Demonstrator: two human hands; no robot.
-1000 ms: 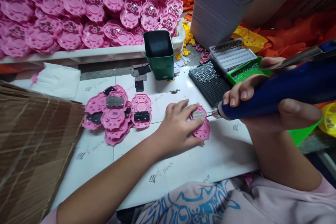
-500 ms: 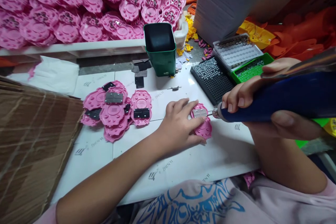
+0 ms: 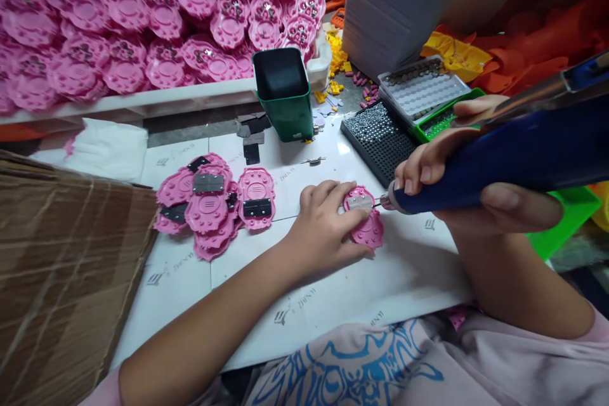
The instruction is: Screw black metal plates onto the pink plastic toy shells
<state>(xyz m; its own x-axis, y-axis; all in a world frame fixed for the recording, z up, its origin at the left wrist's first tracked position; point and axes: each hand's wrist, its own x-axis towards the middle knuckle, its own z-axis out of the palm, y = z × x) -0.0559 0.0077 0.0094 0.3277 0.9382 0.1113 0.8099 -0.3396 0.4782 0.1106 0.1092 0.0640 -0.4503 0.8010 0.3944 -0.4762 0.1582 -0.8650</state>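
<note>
My left hand [image 3: 326, 219] holds a pink plastic casing [image 3: 368, 228] against the white work surface, its fingers around the edges. A grey plate [image 3: 360, 202] lies across the casing's upper part. My right hand [image 3: 442, 165] is wrapped round a blue electric screwdriver [image 3: 504, 168], held nearly level. Its thin bit [image 3: 378, 205] meets the right end of the grey plate. To the left, a single pink casing with a black plate [image 3: 257, 208] lies beside a heap of pink casings [image 3: 208, 212], some with grey or black plates.
A green bin [image 3: 285, 108] stands behind my hands. A black screw tray [image 3: 380, 139] lies at the right, by a clear tray [image 3: 425, 92] and a green tray [image 3: 445, 117]. A cardboard box [image 3: 61, 266] flanks the left. A white crate [image 3: 190, 94] of pink casings is behind.
The view has shifted slightly. Both hands keep their grips, and the screwdriver bit stays at the right end of the grey plate.
</note>
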